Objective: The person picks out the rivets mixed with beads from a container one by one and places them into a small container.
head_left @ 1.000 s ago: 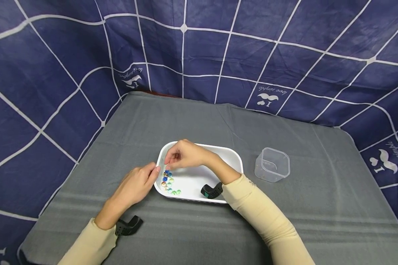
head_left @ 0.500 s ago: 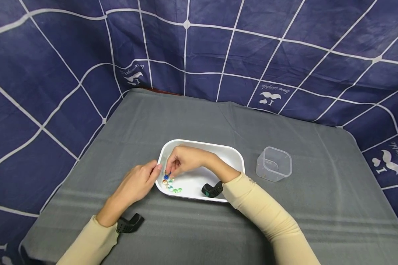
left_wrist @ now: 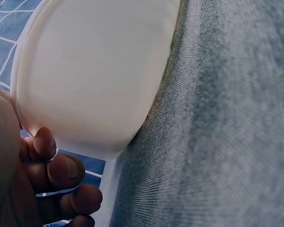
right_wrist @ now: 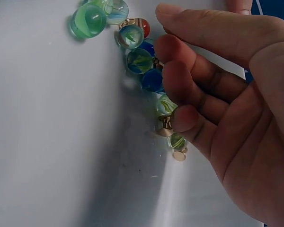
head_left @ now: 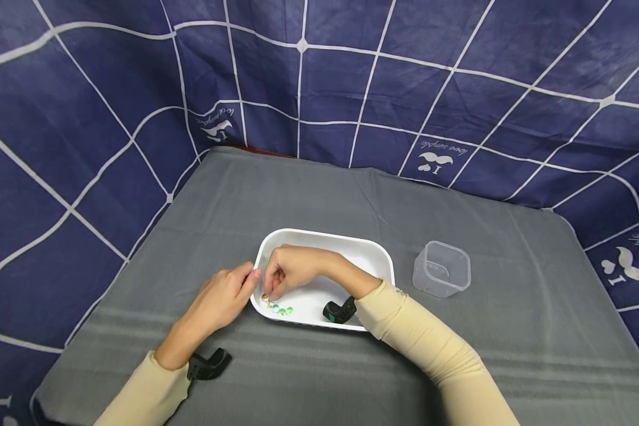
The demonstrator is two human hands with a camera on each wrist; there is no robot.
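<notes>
Navy cloth [head_left: 341,89], printed with white lines, hangs behind; grey woven cloth [head_left: 176,248], ribbed in texture close up, covers the table. Left: cream left sleeve [head_left: 146,393], cut off at the lower edge; angular black wrist unit [head_left: 210,364] below the wrist. Left hand [head_left: 218,303] holds the left end of the tray [head_left: 323,236], thumb on the rim, fingers bent below it; little gap visible. Tray: smooth, white, glossy, rounded oblong; its near right part lies behind the right forearm.

Glass-like balls [right_wrist: 139,60] lie inside the tray in a short curved row along the left end: clear with green swirls, solid blue, one reddish. Small gold-coloured fittings [right_wrist: 165,124] sit among them, exact shape hard to make out. Count uncertain; fingers cover some.

Right hand [head_left: 297,269] reaches down over the row, fingers curved, thumb apart from the fingertips in the right wrist view. Fingertips at the balls; cannot tell whether any is pinched. Second black unit [head_left: 339,310] under that wrist; right sleeve [head_left: 431,349] creased, cut off below.

Far right: translucent rounded-square tub [head_left: 441,270], thin-walled, apart from the tray.
</notes>
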